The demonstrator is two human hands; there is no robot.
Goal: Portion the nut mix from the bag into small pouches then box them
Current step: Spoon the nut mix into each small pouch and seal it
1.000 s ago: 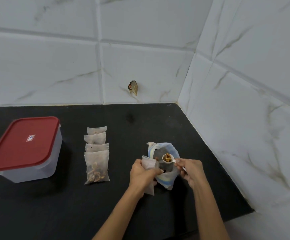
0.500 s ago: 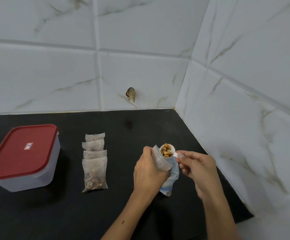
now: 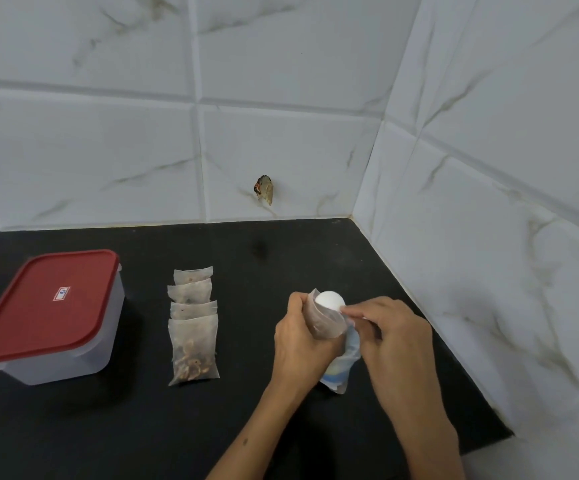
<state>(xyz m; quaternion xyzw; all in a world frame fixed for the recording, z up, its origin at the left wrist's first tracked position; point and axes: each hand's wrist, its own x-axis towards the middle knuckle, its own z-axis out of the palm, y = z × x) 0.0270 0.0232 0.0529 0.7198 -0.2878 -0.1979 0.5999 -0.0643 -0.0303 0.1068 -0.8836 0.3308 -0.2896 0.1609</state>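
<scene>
On the black counter (image 3: pixel 281 427), near the white tiled corner, the left hand (image 3: pixel 298 344) is wrapping its fingers tight around a small see-through pouch (image 3: pixel 326 320) and holding it up with its mouth open. The right hand (image 3: pixel 390 334) is pinching the handle of a little white scoop (image 3: pixel 330 300) and tipping it upside down into the pouch mouth, so only the round white back of the scoop is showing. Behind both hands, the blue and white nut bag (image 3: pixel 341 368) is standing on the counter, mostly hidden.

Four more pouches are lying in a row (image 3: pixel 194 323), each one overlapping the next. The nearest of them (image 3: pixel 194 349) is showing brown nuts gathered at its bottom. One clear box (image 3: pixel 73 344) is sitting at the far left, well apart from the hands, with its red lid (image 3: pixel 46 303) closed. One scoop and one bag are in view.

Half a second ago the scoop was facing up and full of nuts, just at the pouch mouth. Now it is turned over. The box and the row of pouches are lying the same as before.
</scene>
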